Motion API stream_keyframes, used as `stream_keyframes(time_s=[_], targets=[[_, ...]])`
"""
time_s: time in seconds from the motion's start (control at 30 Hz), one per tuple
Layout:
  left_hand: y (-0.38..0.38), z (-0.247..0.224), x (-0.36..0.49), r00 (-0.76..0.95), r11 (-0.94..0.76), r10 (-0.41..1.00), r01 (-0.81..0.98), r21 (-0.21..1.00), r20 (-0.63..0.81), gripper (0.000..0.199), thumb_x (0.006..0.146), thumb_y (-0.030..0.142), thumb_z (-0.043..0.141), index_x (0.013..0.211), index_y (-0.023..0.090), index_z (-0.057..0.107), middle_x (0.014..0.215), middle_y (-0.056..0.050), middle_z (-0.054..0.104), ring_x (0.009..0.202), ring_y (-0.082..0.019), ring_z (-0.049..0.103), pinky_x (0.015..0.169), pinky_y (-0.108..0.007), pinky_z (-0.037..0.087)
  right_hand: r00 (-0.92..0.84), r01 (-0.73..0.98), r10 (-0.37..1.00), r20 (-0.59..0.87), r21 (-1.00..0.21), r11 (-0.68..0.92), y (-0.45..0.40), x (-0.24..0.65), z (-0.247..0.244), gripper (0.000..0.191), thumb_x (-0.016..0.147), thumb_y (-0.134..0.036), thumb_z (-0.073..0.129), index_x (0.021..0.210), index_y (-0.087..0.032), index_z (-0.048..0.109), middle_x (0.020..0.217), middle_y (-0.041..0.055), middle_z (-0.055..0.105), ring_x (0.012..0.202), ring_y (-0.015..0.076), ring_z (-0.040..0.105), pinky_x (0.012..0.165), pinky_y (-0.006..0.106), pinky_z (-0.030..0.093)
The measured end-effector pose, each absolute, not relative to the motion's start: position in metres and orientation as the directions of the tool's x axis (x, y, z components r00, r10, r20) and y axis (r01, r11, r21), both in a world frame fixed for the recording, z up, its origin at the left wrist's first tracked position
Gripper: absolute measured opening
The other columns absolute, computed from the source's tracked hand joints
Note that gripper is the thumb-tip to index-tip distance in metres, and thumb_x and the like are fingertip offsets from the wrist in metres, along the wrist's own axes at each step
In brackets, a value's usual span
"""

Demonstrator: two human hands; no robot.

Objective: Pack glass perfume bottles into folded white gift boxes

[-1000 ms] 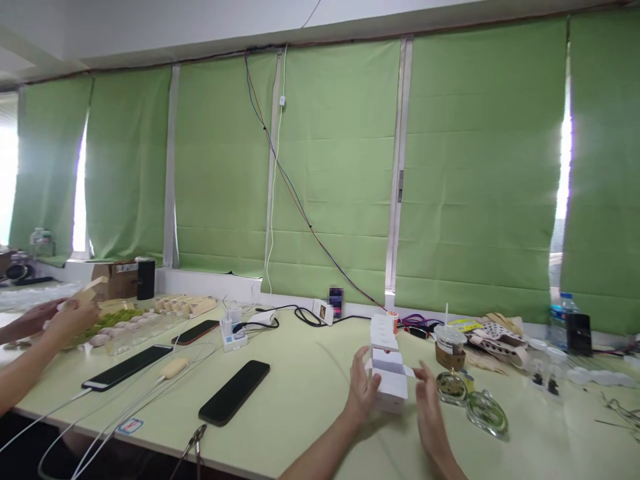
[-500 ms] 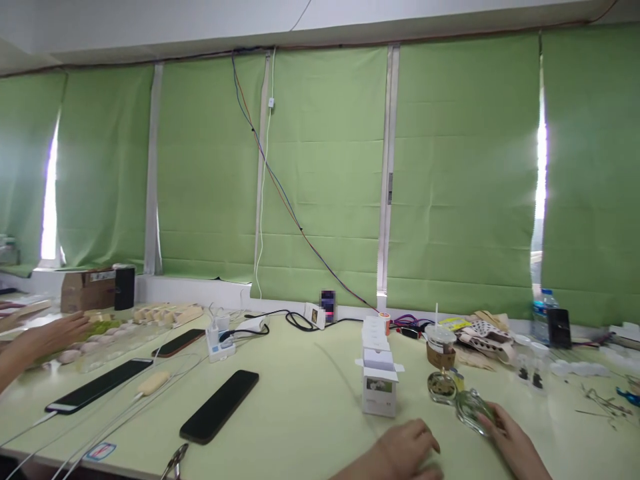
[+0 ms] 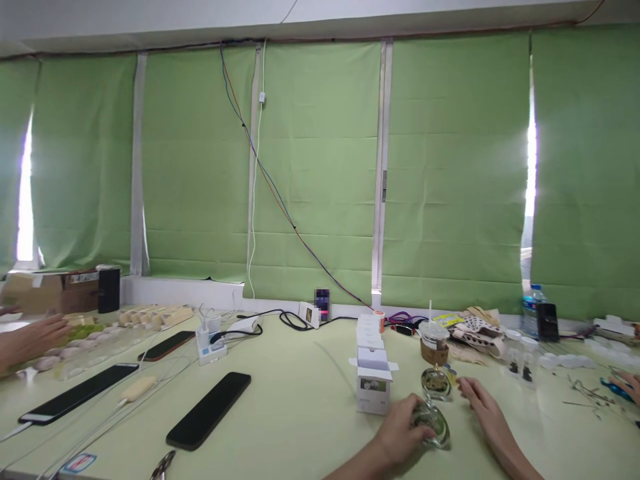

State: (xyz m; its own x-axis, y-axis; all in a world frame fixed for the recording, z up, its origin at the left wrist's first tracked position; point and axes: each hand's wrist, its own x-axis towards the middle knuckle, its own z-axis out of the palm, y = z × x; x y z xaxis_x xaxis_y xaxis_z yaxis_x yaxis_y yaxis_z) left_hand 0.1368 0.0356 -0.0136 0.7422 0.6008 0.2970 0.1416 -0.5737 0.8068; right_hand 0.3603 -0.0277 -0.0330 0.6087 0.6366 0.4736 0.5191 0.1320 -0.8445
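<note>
My left hand (image 3: 400,430) is closed around a round, clear glass bottle (image 3: 437,427) with something green inside, low over the table. The fingers cover its left side. My right hand (image 3: 483,403) is apart from that bottle, fingers stretched out, with nothing seen in it. A second round glass bottle (image 3: 435,385) with dark contents stands just beyond, left of my right fingertips. To the left of it is an open white box (image 3: 373,393) with its flaps out, at the front of a row of similar white boxes (image 3: 369,327).
A lidded cup with a straw (image 3: 434,340) stands behind the bottles. Phones (image 3: 209,410), a power strip (image 3: 210,343) and cables lie to the left. One person's hand (image 3: 37,340) is at far left, another's (image 3: 627,383) at far right.
The green glass bottle has passed from my right hand to my left. My right hand has let go and is a little farther forward. The view has turned slightly right.
</note>
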Motion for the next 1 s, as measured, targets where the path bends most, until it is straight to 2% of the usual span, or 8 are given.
stream_keyframes(time_s=[0.13,0.23,0.53,0.6,0.73,0.83,0.93,1.0], targets=[[0.036,-0.014,0.133,0.714,-0.501,0.643,0.118,0.858,0.277,0.038,0.065,0.02,0.073,0.1,0.017,0.059,0.087,-0.002,0.062,0.078,-0.018,0.052,0.07,-0.028,0.041,0.695,0.552,0.542,0.473,-0.834,0.021,0.009,0.395,-0.033,0.058,0.061,-0.061,0.053,0.095,-0.015,0.061,0.089,0.0124,0.065,0.084,0.0327,0.062,0.082,0.049,0.047],[0.036,-0.016,0.13,0.719,-0.526,0.634,0.132,0.84,0.285,0.041,0.063,0.016,0.074,0.1,0.018,0.058,0.089,-0.002,0.062,0.079,-0.018,0.052,0.071,-0.028,0.041,0.662,0.583,0.563,0.495,-0.812,0.029,0.032,0.403,-0.034,0.063,0.059,-0.06,0.054,0.101,-0.013,0.06,0.096,0.0156,0.065,0.095,0.0352,0.06,0.088,0.05,0.043],[0.035,-0.021,0.127,0.73,-0.567,0.616,0.15,0.81,0.296,0.039,0.066,0.021,0.073,0.101,0.018,0.058,0.092,-0.003,0.063,0.082,-0.019,0.054,0.072,-0.028,0.042,0.607,0.573,0.63,0.484,-0.816,0.076,0.045,0.409,-0.033,0.04,0.05,-0.047,0.063,0.079,-0.02,0.064,0.076,0.0114,0.072,0.083,0.0364,0.066,0.078,0.047,0.047],[0.034,-0.02,0.127,0.726,-0.571,0.623,0.166,0.804,0.293,0.038,0.067,0.023,0.072,0.102,0.019,0.057,0.093,-0.003,0.063,0.083,-0.019,0.054,0.073,-0.029,0.042,0.636,0.555,0.597,0.489,-0.827,0.087,0.039,0.407,-0.03,0.045,0.053,-0.051,0.062,0.083,-0.018,0.064,0.084,0.0138,0.072,0.089,0.0362,0.065,0.079,0.046,0.048],[0.032,-0.017,0.128,0.718,-0.555,0.63,0.151,0.818,0.295,0.039,0.067,0.025,0.073,0.102,0.019,0.057,0.089,-0.001,0.062,0.081,-0.018,0.053,0.07,-0.027,0.04,0.704,0.523,0.485,0.519,-0.84,0.14,0.021,0.396,-0.018,0.062,0.069,-0.059,0.05,0.11,-0.013,0.054,0.115,0.0193,0.062,0.105,0.0331,0.059,0.086,0.042,0.047],[0.031,-0.015,0.128,0.696,-0.513,0.658,0.137,0.848,0.285,0.039,0.065,0.023,0.073,0.101,0.018,0.057,0.086,0.0,0.061,0.078,-0.017,0.052,0.067,-0.025,0.039,0.728,0.509,0.437,0.529,-0.843,0.174,-0.001,0.381,-0.014,0.064,0.075,-0.059,0.046,0.12,-0.014,0.046,0.121,0.0172,0.057,0.101,0.0304,0.061,0.086,0.041,0.048],[0.03,-0.014,0.127,0.68,-0.501,0.671,0.122,0.857,0.295,0.04,0.063,0.02,0.074,0.1,0.018,0.058,0.083,0.001,0.061,0.076,-0.016,0.051,0.064,-0.024,0.036,0.691,0.488,0.511,0.512,-0.851,0.194,-0.032,0.364,-0.02,0.059,0.07,-0.058,0.055,0.114,-0.018,0.05,0.111,0.0119,0.062,0.089,0.027,0.065,0.07,0.034,0.054],[0.031,-0.014,0.127,0.675,-0.496,0.672,0.105,0.862,0.305,0.039,0.062,0.018,0.074,0.099,0.018,0.059,0.082,0.001,0.061,0.075,-0.016,0.051,0.063,-0.024,0.036,0.612,0.429,0.672,0.417,-0.889,0.161,-0.053,0.353,-0.029,0.048,0.067,-0.056,0.061,0.1,-0.021,0.058,0.094,0.0078,0.068,0.084,0.0259,0.065,0.068,0.032,0.054]])
